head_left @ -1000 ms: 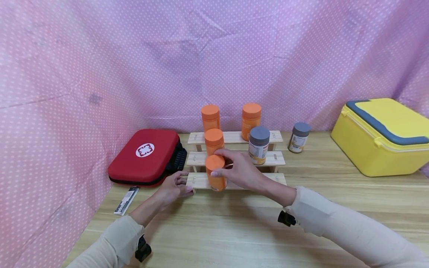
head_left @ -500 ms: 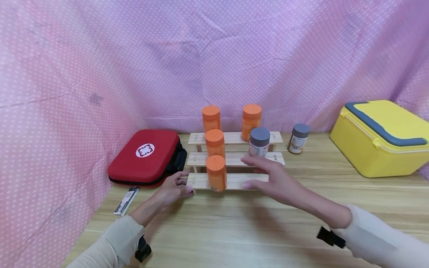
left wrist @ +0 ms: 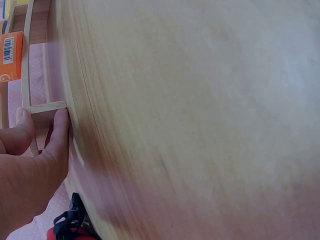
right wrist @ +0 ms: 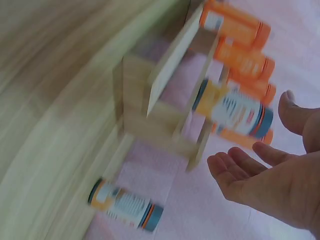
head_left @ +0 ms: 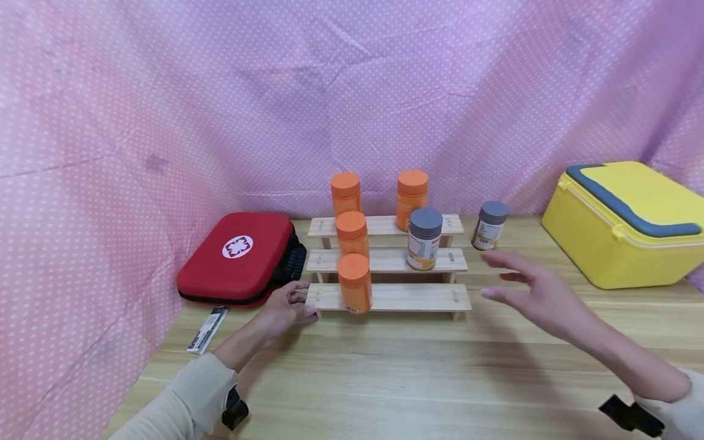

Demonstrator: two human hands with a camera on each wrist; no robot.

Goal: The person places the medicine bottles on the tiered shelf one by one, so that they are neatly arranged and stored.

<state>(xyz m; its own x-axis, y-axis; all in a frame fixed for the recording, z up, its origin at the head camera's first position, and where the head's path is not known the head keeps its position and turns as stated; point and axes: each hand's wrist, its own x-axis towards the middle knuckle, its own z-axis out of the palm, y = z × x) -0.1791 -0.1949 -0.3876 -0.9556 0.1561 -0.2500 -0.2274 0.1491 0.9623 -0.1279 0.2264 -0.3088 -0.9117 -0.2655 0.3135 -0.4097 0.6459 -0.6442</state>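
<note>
My left hand (head_left: 283,310) grips the left end of the three-step wooden display rack (head_left: 412,297); in the left wrist view its thumb and fingers pinch the front step's end. An orange bottle (head_left: 354,290) stands on the left of that front step. Behind it, another orange bottle (head_left: 352,232) and a grey-capped bottle (head_left: 424,244) share the middle step. Two more orange bottles stand on the top step, one at left (head_left: 346,192) and one at right (head_left: 412,198). My right hand (head_left: 541,299) hovers with nothing in it, fingers spread, near a second grey-capped bottle (head_left: 489,226) on the table.
A red first-aid case (head_left: 239,260) lies left of the rack, with a small flat packet (head_left: 207,330) in front of it. At the right stands a yellow box (head_left: 621,232) with a blue-trimmed lid. A pink dotted cloth (head_left: 352,91) hangs behind the table.
My right hand has let go of the front orange bottle and moved right, past the rack's end. The left hand has stayed on the rack.
</note>
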